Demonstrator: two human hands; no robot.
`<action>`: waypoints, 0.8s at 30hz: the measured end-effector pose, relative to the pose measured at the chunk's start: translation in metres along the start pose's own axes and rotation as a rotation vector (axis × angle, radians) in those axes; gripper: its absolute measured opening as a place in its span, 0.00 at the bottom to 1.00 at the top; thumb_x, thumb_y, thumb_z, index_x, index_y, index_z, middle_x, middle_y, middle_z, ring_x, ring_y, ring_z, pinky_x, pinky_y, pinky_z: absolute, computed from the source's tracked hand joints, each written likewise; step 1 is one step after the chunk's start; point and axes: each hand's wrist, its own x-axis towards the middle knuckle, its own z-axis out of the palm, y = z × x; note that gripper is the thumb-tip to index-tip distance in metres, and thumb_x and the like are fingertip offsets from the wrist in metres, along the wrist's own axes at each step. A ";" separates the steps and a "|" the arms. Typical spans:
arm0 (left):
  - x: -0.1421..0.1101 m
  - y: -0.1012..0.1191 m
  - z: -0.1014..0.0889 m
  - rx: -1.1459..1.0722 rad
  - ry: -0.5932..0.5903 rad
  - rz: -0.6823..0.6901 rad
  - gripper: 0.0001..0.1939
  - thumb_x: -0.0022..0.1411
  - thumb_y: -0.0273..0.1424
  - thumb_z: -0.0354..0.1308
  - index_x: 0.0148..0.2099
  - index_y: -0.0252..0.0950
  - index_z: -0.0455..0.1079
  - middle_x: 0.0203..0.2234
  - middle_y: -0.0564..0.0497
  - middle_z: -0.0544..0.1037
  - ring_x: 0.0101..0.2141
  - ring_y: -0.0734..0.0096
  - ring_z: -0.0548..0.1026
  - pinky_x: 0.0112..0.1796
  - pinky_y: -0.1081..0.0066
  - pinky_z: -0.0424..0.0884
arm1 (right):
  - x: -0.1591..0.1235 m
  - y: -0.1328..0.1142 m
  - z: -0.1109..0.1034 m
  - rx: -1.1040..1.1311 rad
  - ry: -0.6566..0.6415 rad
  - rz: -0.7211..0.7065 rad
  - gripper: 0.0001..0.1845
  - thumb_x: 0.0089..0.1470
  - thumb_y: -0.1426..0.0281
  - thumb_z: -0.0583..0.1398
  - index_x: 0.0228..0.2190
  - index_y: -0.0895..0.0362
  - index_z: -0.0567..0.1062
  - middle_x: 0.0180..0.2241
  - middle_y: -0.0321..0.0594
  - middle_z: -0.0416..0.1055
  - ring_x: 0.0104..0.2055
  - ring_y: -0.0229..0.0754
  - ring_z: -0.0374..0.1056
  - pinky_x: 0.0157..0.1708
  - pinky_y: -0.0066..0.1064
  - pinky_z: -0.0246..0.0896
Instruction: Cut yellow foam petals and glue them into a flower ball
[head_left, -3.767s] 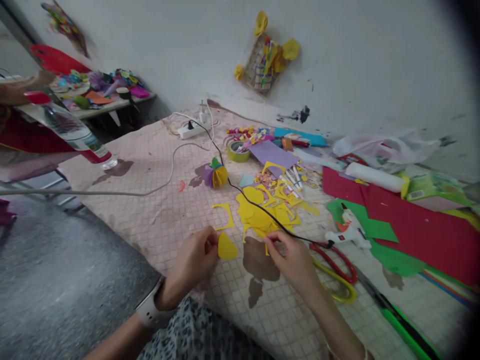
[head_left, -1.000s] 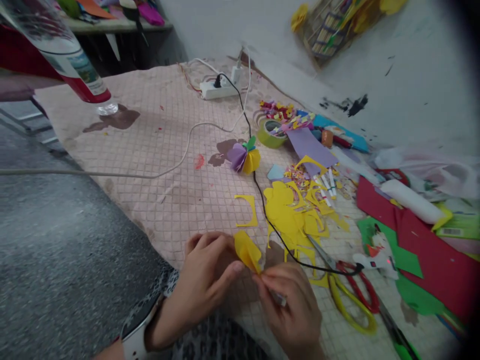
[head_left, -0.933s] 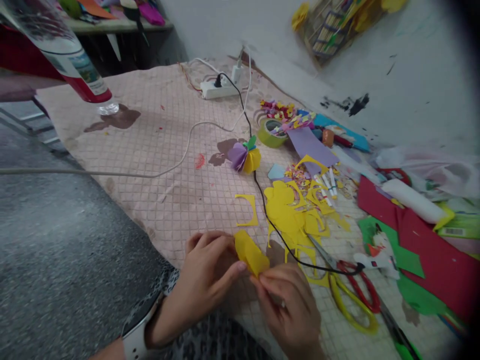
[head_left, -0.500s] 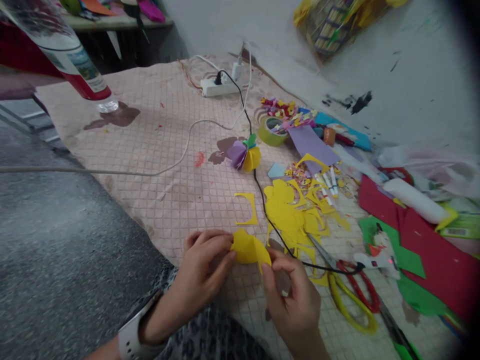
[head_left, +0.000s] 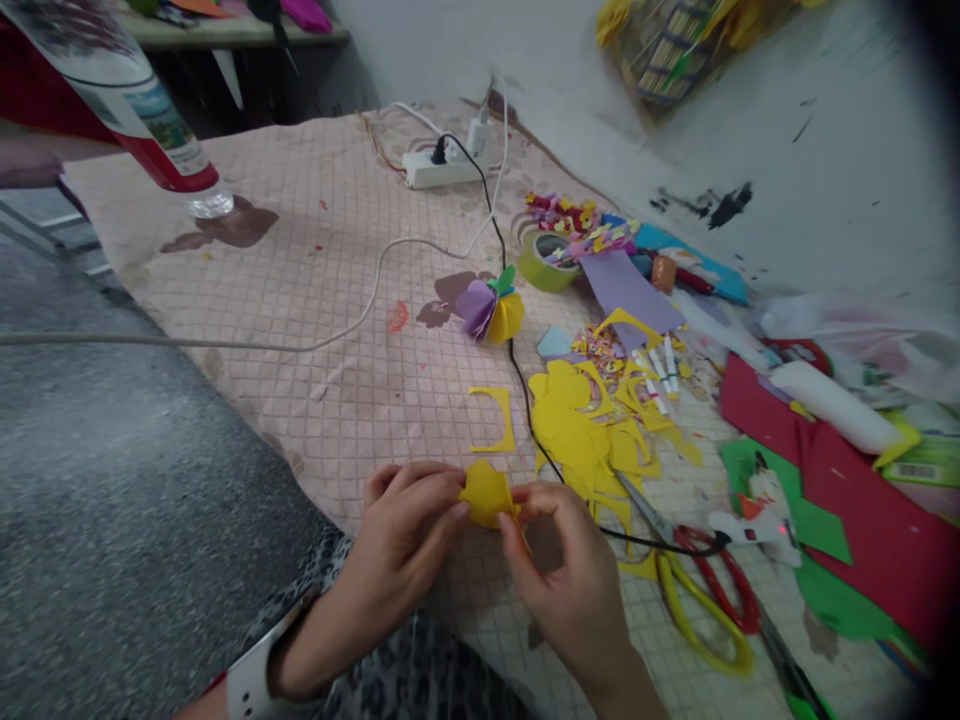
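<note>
Between my hands is a folded yellow paper cutout (head_left: 486, 494), just above the cloth near the table's front edge. My left hand (head_left: 411, 530) pinches its left side between thumb and fingers. On its right edge, by the fold, my right hand (head_left: 562, 560) pinches the paper with thumb and forefinger. Just beyond lies a yellow paper offcut (head_left: 504, 420) with a curved cut. A pile of yellow paper cutouts (head_left: 566, 410) is to the right, scissors (head_left: 705, 610) beside it. Farther back sits a purple and yellow paper ornament (head_left: 489, 310) with a green top.
A white power strip (head_left: 442, 170) stands at the back, its white cable (head_left: 379, 290) crossing the table. A black cord runs to a glue gun (head_left: 757, 528) at right. A bottle (head_left: 180, 160) stands at left, clear tape (head_left: 549, 262) near the wall, red paper (head_left: 862, 480) at right.
My right hand has moved left and slightly up, folding the cutout's raised right flap in. The yellow paper now looks narrower. My left hand keeps nearly the same place.
</note>
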 end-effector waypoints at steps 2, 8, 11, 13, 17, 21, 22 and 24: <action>0.000 0.002 0.000 -0.003 -0.010 -0.024 0.07 0.65 0.32 0.51 0.44 0.44 0.67 0.40 0.53 0.77 0.43 0.64 0.72 0.47 0.56 0.56 | 0.001 0.002 -0.006 0.085 0.056 0.105 0.05 0.53 0.72 0.60 0.32 0.52 0.68 0.32 0.38 0.73 0.36 0.43 0.71 0.36 0.34 0.68; 0.004 0.003 0.006 0.041 0.024 -0.089 0.07 0.63 0.29 0.52 0.45 0.41 0.62 0.38 0.51 0.77 0.40 0.64 0.73 0.45 0.56 0.56 | 0.007 0.012 -0.032 0.459 0.123 0.467 0.10 0.52 0.65 0.63 0.36 0.55 0.74 0.34 0.42 0.77 0.35 0.45 0.74 0.34 0.32 0.73; 0.011 0.003 0.008 0.071 0.035 -0.123 0.07 0.62 0.26 0.51 0.43 0.40 0.61 0.38 0.51 0.77 0.41 0.63 0.73 0.44 0.57 0.57 | 0.008 0.014 -0.036 0.474 0.092 0.501 0.09 0.50 0.65 0.64 0.34 0.55 0.76 0.33 0.41 0.77 0.35 0.45 0.73 0.33 0.32 0.72; 0.017 0.003 0.009 0.070 0.036 -0.139 0.08 0.62 0.25 0.51 0.43 0.40 0.61 0.38 0.51 0.78 0.41 0.62 0.74 0.42 0.57 0.57 | 0.008 0.013 -0.033 0.453 0.067 0.512 0.09 0.50 0.64 0.64 0.34 0.55 0.77 0.32 0.40 0.77 0.34 0.44 0.73 0.33 0.32 0.71; 0.026 0.002 0.008 0.064 0.026 -0.147 0.09 0.60 0.24 0.50 0.43 0.40 0.60 0.37 0.51 0.79 0.39 0.62 0.76 0.41 0.57 0.59 | 0.007 0.012 -0.026 0.354 0.069 0.508 0.11 0.50 0.62 0.64 0.36 0.54 0.76 0.34 0.40 0.77 0.35 0.44 0.72 0.34 0.32 0.70; 0.029 0.002 0.008 0.050 0.013 -0.128 0.10 0.59 0.23 0.50 0.42 0.40 0.59 0.36 0.51 0.79 0.38 0.64 0.76 0.41 0.57 0.62 | -0.001 0.012 -0.023 0.370 0.114 0.531 0.10 0.50 0.62 0.64 0.33 0.55 0.76 0.31 0.39 0.77 0.33 0.43 0.72 0.32 0.30 0.70; 0.029 0.003 0.008 0.039 0.003 -0.127 0.11 0.59 0.22 0.50 0.43 0.40 0.59 0.36 0.51 0.79 0.38 0.64 0.76 0.42 0.57 0.63 | -0.003 0.013 -0.023 0.410 0.132 0.552 0.10 0.49 0.62 0.64 0.33 0.55 0.76 0.31 0.39 0.77 0.32 0.43 0.73 0.31 0.30 0.71; 0.028 0.002 0.010 0.002 -0.022 -0.132 0.12 0.59 0.21 0.50 0.44 0.40 0.58 0.36 0.52 0.79 0.38 0.65 0.76 0.42 0.58 0.64 | -0.009 0.014 -0.023 0.502 0.191 0.592 0.11 0.48 0.63 0.65 0.34 0.56 0.77 0.32 0.41 0.79 0.33 0.45 0.74 0.32 0.32 0.72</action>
